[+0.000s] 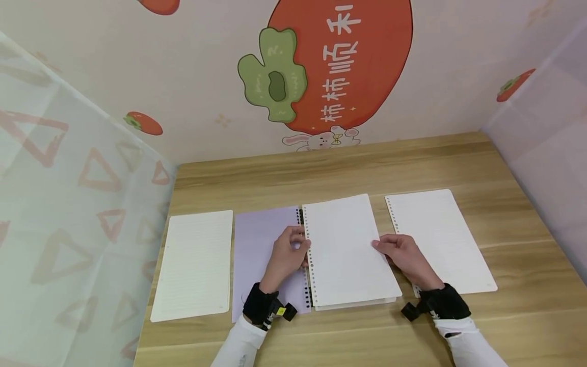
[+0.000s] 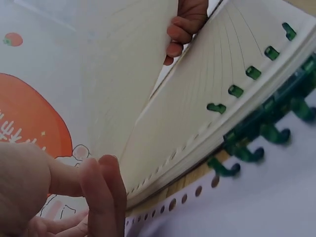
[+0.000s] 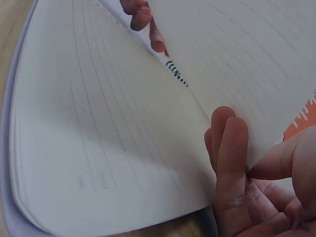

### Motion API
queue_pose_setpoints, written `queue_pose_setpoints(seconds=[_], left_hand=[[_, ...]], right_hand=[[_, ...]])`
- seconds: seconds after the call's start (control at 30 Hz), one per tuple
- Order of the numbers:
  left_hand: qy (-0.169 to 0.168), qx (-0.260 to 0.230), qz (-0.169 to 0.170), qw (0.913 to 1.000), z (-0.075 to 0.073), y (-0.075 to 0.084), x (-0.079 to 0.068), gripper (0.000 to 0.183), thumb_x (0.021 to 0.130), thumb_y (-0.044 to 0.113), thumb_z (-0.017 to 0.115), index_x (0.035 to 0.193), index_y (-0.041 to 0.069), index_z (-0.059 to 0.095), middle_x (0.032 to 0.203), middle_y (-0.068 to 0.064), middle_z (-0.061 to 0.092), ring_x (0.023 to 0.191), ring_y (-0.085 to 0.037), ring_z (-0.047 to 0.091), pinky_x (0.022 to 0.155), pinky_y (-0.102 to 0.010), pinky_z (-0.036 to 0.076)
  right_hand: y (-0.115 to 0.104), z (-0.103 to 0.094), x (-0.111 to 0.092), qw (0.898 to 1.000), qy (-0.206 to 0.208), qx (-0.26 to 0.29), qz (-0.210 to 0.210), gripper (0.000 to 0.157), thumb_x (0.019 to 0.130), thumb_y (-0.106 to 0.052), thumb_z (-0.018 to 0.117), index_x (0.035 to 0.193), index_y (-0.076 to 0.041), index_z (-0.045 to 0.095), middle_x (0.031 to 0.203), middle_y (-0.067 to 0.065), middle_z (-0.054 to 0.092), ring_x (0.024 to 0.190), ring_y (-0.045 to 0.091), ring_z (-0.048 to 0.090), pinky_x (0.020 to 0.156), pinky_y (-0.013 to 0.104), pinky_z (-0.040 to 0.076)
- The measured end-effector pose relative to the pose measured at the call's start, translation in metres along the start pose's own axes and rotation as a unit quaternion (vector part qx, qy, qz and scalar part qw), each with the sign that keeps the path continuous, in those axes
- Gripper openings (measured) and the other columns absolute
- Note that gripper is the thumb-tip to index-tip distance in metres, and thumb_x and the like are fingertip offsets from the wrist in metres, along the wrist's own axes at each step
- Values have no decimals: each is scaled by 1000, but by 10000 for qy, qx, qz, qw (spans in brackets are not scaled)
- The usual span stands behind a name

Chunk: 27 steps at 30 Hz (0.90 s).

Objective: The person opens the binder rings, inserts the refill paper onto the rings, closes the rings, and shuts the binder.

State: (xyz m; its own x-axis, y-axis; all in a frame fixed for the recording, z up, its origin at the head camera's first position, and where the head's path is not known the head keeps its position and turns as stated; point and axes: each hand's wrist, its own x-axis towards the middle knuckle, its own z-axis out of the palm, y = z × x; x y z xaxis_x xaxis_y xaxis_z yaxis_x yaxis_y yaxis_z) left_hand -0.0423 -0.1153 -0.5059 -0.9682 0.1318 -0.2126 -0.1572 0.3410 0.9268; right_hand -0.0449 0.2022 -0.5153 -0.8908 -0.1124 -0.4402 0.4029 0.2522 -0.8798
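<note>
A ring-bound loose-leaf notebook lies open, its lilac cover (image 1: 257, 255) folded out to the left. Green binding rings (image 2: 266, 136) run down the spine, and some poke through the holes of the page stack (image 2: 217, 64). Above that stack a white punched sheet (image 1: 341, 250) is held slightly raised. My left hand (image 1: 288, 255) pinches its holed left edge between thumb and fingers, beside the rings. At the sheet's right edge my right hand (image 1: 408, 257) pinches it, thumb on top and fingers beneath. In the right wrist view, lined pages (image 3: 98, 123) show under the sheet.
Left of the cover lies a loose lined sheet (image 1: 194, 265). Another punched sheet (image 1: 433, 239) lies at the right, partly under my right hand. All rest on a wood-grain table (image 1: 330, 176) with printed fabric walls (image 1: 202, 76) behind and at the sides.
</note>
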Motion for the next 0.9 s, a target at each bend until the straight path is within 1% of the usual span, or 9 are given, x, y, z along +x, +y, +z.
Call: queue_pose_setpoints(seconds=[0.07,0.13,0.23,0.33,0.43,0.5,0.63,0.77,0.9], left_hand=[[80,438,197,9988,0,-2,0,41,104,22,61,141,6,54,115,-10,70,61,-17,62,61,-33,55],[254,1093,489,9925,1,-2,1,41,103,26,61,139,6,56,120,-8,67,74,-18,63,68,-33,54],[465,2132,993,9708,2,0,7,46,103,31,61,140,6,57,135,-10,59,103,-25,60,88,-40,51],[424,2864,1377,9472,1,2,12,52,103,36,59,145,5,55,151,-13,48,131,-35,46,106,-52,39],[276,3344,1533,9295,1,2,15,57,105,41,53,152,8,52,162,-12,39,138,-40,37,107,-59,31],[224,3582,1579,9199,2,2,16,59,106,44,50,154,11,50,164,-11,37,140,-41,35,109,-59,29],[126,3815,1551,9112,3,0,14,60,107,48,44,157,15,48,168,-9,34,144,-42,31,114,-60,24],[42,3903,1466,9089,3,1,13,59,107,46,45,156,14,49,168,-10,33,145,-42,31,115,-61,22],[30,3909,1513,9079,4,3,13,57,107,43,48,154,11,51,166,-13,35,141,-44,33,111,-64,24]], right_hand=[[0,0,0,10000,-22,-12,2,44,97,-34,70,110,8,69,60,-5,40,56,10,43,53,24,35],[0,-1,-1,10000,-33,-6,12,44,97,-33,70,109,9,68,60,-4,39,57,10,42,53,24,35],[-1,-2,-2,10000,-22,-37,31,44,97,-34,70,106,9,68,60,-4,37,56,10,41,52,25,34],[-2,-2,-2,10000,-13,-39,57,44,97,-35,70,105,9,67,60,-4,37,56,10,41,52,25,33],[-2,-2,-2,10000,-9,-55,49,45,96,-35,71,107,9,68,61,-4,38,57,11,42,53,24,35],[-2,-2,-1,10000,-8,-56,24,45,97,-34,71,109,9,69,61,-4,39,57,11,42,54,24,35],[-1,-2,-1,10000,-10,-89,0,44,97,-34,70,110,9,69,61,-4,39,57,10,42,53,24,34],[-1,-2,-1,10000,-22,-94,0,45,97,-34,70,110,9,69,60,-4,39,56,10,41,52,25,34],[0,-2,-1,9999,-9,-116,-15,45,97,-35,69,110,9,69,61,-4,39,56,10,41,53,24,34]])
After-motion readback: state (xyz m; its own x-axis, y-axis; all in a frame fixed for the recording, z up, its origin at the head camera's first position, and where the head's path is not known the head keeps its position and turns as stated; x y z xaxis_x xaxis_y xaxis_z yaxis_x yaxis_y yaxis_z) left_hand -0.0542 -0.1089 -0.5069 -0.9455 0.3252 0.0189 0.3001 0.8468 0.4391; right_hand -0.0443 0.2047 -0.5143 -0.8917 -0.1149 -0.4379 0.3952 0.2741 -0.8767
